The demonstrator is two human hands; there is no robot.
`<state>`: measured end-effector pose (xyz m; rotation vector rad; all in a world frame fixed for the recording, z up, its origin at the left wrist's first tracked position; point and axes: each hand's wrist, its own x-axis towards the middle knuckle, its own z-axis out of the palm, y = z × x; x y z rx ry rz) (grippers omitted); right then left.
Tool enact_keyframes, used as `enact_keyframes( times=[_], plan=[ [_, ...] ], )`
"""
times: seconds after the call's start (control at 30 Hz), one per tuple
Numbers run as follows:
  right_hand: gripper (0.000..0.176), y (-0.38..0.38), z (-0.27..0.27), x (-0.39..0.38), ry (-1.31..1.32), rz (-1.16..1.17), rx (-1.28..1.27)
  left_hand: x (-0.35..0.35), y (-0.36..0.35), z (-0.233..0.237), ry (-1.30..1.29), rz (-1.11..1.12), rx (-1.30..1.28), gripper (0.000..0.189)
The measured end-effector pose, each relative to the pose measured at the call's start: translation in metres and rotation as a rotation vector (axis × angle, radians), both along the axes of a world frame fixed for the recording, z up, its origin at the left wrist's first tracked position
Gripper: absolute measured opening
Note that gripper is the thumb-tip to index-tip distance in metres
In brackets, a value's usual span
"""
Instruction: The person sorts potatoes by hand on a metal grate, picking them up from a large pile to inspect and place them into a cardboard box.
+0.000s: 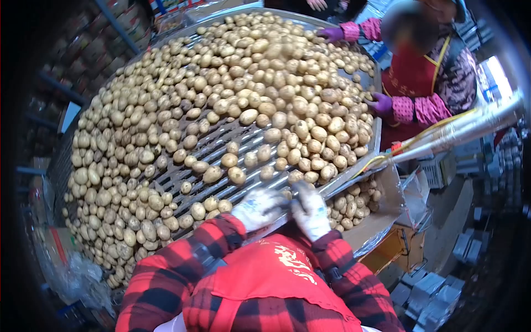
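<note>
Many small tan potatoes (249,116) are heaped over a slatted metal sorting table (213,138). At its near edge is my left hand (257,210), in a white glove with dark fingertips. Its slightly blurred fingers reach rightward, apart, beside a few loose potatoes (211,203). My right hand (311,213), gloved the same way, is close by on the right. Its thumb and fingers are apart, with the fingertips just below a potato (296,177). No potato shows in either hand.
A cardboard box of potatoes (351,207) stands at the near right, under a metal rail (453,130). Across the right side, a co-worker's purple-gloved hand (381,104) rests at the table edge. Clear plastic bags (83,276) lie at the lower left.
</note>
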<state>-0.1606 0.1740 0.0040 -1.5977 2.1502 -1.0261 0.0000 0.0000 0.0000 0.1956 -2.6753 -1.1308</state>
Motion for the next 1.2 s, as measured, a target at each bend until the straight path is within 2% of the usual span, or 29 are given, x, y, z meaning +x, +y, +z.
enact_keyframes(
  times=[0.03, 0.07, 0.1, 0.17, 0.2, 0.23, 0.27, 0.33, 0.4, 0.43, 0.5, 0.57, 0.67, 0.7, 0.77, 0.87, 0.97, 1.03, 1.1, 1.17, 1.2],
  plan=[
    [0.051, 0.004, 0.003, -0.009, 0.011, 0.024, 0.011, -0.006, 0.008, 0.002, 0.011, 0.024, 0.011, 0.038],
    [0.048, 0.002, 0.001, -0.012, 0.081, 0.125, -0.047, -0.002, 0.002, 0.008, 0.033, 0.149, -0.085, 0.034],
    [0.051, -0.055, 0.002, 0.012, 0.050, 0.262, -0.062, 0.037, -0.058, 0.001, 0.039, 0.269, -0.161, 0.034],
    [0.061, -0.074, -0.002, 0.018, 0.123, 0.369, -0.035, 0.069, -0.072, 0.000, 0.015, 0.613, -0.381, 0.027],
    [0.066, -0.092, -0.010, 0.022, 0.089, 0.441, -0.057, 0.093, -0.092, -0.038, -0.079, 0.699, -0.379, 0.031],
    [0.070, -0.110, -0.016, 0.025, 0.063, 0.509, -0.075, 0.111, -0.104, -0.056, -0.091, 0.653, -0.291, 0.030],
    [0.071, -0.122, -0.012, 0.029, 0.149, 0.533, -0.054, 0.116, -0.101, -0.063, -0.003, 0.663, -0.348, 0.029],
    [0.069, -0.141, -0.026, 0.049, 0.348, 0.557, -0.018, 0.108, -0.089, -0.066, -0.010, 0.708, -0.330, 0.039],
    [0.064, -0.158, -0.052, 0.058, 0.502, 0.577, 0.017, 0.098, -0.078, -0.047, -0.057, 0.745, -0.287, 0.049],
    [0.054, -0.163, -0.057, 0.057, 0.500, 0.574, 0.060, 0.096, -0.078, -0.045, -0.091, 0.754, -0.257, 0.051],
    [0.044, -0.176, -0.086, 0.042, 0.555, 0.568, -0.027, 0.091, -0.082, -0.051, -0.044, 0.767, -0.243, 0.048],
    [0.037, -0.187, -0.085, 0.027, 0.524, 0.537, 0.053, 0.086, -0.079, -0.034, -0.060, 0.789, -0.188, 0.042],
    [0.042, -0.192, -0.083, 0.023, 0.589, 0.514, 0.054, 0.090, -0.081, -0.032, -0.080, 0.805, -0.191, 0.038],
    [0.044, -0.192, -0.076, 0.025, 0.499, 0.517, 0.003, 0.090, -0.080, -0.035, -0.096, 0.819, -0.191, 0.038],
    [0.046, -0.191, -0.059, 0.029, 0.506, 0.554, 0.045, 0.093, -0.079, -0.032, -0.053, 0.842, -0.227, 0.036],
    [0.044, -0.182, -0.078, 0.020, 0.506, 0.622, -0.024, 0.095, -0.083, -0.037, -0.063, 0.826, -0.214, 0.035],
    [0.041, -0.185, -0.093, -0.001, 0.664, 0.536, 0.013, 0.092, -0.081, -0.033, -0.103, 0.859, -0.234, 0.035],
    [0.036, -0.204, -0.072, -0.030, 0.638, 0.497, 0.038, 0.096, -0.081, -0.034, -0.150, 0.860, -0.276, 0.038],
    [0.029, -0.215, -0.035, -0.057, 0.596, 0.350, 0.033, 0.100, -0.077, -0.036, -0.205, 0.877, -0.309, 0.040],
    [0.028, -0.212, -0.070, -0.106, 0.798, 0.190, -0.024, 0.102, -0.074, -0.043, -0.225, 0.874, -0.292, 0.044],
    [0.029, -0.216, -0.057, -0.133, 0.828, 0.079, 0.049, 0.101, -0.075, -0.043, -0.222, 0.878, -0.297, 0.044]
  ],
)
